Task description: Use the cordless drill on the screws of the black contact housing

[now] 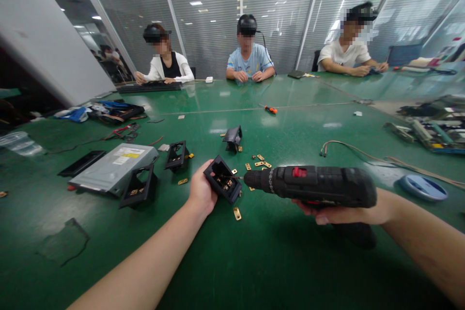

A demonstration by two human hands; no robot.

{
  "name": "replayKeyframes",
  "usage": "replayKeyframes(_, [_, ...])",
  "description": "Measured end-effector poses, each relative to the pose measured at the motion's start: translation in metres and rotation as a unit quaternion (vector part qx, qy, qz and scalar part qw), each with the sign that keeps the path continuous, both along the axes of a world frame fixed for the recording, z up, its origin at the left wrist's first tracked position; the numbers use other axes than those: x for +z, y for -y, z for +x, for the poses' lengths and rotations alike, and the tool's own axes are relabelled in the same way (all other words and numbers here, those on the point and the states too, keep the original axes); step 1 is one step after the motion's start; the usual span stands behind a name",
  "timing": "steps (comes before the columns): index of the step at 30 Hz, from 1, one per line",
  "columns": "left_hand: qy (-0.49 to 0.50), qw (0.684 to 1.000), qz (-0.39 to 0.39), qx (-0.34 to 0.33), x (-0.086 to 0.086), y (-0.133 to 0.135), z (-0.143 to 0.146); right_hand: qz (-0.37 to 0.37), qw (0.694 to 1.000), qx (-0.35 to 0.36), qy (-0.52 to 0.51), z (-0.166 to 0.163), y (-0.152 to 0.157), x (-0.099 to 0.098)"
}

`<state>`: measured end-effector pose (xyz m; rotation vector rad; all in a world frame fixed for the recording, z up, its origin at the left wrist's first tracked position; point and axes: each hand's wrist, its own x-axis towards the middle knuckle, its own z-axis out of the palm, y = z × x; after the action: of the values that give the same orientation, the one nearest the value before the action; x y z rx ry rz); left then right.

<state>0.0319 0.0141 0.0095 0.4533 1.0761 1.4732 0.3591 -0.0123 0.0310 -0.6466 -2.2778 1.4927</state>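
Observation:
My left hand (202,188) is closed round the side of a small black plastic housing (235,195), its open face tilted up. Brass-coloured parts show inside the housing. My right hand (337,214) grips a black cordless drill (327,185) with a red switch on top, held level and pointing left. The thin bit reaches over the housing's opening; whether it touches a screw I cannot tell. Several small brass plates (237,213) lie scattered around and behind the housing. Similar black housings stand at the left (140,188), further back (176,157) and beyond my hands (233,138).
A silver disc drive (116,167) lies at the left, near a clear cup (22,144). An orange screwdriver (270,109) rests mid-table. On the right are a blue round lid (423,187), thin cables (363,149) and circuit boards (436,128). Three people sit opposite.

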Motion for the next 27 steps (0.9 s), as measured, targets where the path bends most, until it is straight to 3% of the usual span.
replayKeyframes(12, [0.004, 1.000, -0.001, -0.004, 0.001, 0.000, 0.000, 0.003, 1.000, 0.003, -0.011, 0.000, -0.001, -0.003])
replayKeyframes(27, [-0.001, 1.000, -0.009, 0.005, 0.000, -0.001, 0.000, 0.006, 1.000, 0.006, 0.003, -0.006, 0.003, 0.011])
